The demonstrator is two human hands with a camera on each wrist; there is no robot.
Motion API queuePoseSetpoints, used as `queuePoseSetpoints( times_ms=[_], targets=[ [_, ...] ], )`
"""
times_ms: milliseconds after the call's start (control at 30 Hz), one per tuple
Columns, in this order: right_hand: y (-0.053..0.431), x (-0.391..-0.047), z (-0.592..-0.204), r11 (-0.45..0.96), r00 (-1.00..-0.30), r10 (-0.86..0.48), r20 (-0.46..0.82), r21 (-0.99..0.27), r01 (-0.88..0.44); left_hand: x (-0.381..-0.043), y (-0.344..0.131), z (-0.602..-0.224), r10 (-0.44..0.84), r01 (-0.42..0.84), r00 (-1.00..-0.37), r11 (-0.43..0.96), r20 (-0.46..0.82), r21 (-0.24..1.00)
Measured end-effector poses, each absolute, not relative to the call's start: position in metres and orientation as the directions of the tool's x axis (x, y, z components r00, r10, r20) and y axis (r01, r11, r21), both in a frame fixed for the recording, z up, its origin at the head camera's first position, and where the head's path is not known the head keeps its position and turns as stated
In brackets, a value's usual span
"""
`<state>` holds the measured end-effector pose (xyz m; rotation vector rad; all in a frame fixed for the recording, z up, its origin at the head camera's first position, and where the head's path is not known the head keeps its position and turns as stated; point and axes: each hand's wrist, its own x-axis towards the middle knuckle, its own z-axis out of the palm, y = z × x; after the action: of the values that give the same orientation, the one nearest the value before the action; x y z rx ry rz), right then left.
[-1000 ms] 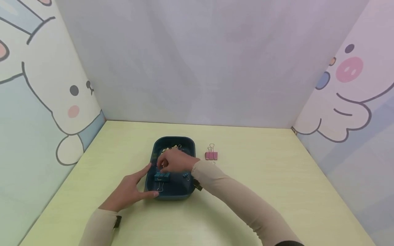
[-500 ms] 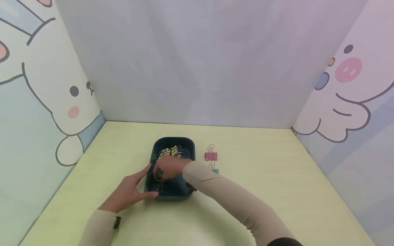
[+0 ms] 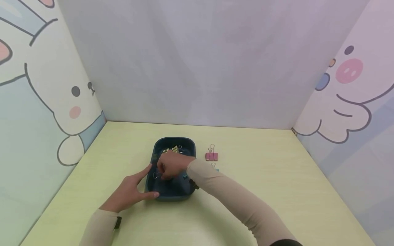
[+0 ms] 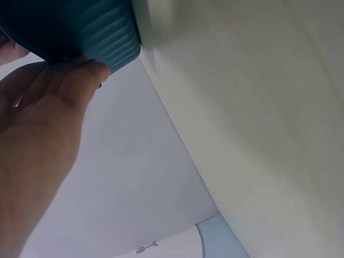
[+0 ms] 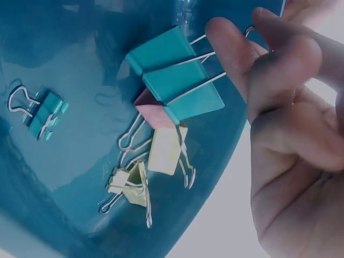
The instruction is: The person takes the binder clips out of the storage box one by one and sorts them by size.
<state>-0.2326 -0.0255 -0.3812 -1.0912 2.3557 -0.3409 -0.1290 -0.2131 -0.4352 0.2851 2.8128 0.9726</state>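
Note:
A dark teal tray [image 3: 170,198] stands on the table. My left hand [image 3: 127,192] holds its near left corner, thumb at the front rim and index finger along the left side. Inside the tray, my right hand [image 3: 173,165] pinches the wire handles of a large teal binder clip [image 5: 183,97] between thumb and fingers. In the right wrist view this clip overlaps a pink binder clip [image 5: 157,115]. Beside that lie two pale yellow binder clips [image 5: 165,153]. A small teal binder clip [image 5: 45,115] sits apart on the tray floor. In the head view, my right hand hides most of the large clip.
Right of the tray, a pink binder clip [image 3: 211,156] lies on the pale yellow table [image 3: 252,164]. A teal binder clip [image 3: 217,170] is nearer, partly covered by my right sleeve [image 3: 227,191]. A grey wall closes the back; printed cartoon panels flank both sides.
My right hand went down to the large teal clip at the tray's near left, then moved back slightly away from me with it. My left hand has stayed on the tray.

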Motion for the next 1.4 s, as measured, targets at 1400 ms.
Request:
queuePoseSetpoints(
  times_ms=[1400],
  targets=[
    [0.066, -0.243, -0.348, 0.361, -0.639, -0.769, 0.030, -0.804, -0.472, -0.129, -0.208, -0.431, 0.164, 0.024, -0.970, 0.802, -0.181, 0.597]
  ],
)
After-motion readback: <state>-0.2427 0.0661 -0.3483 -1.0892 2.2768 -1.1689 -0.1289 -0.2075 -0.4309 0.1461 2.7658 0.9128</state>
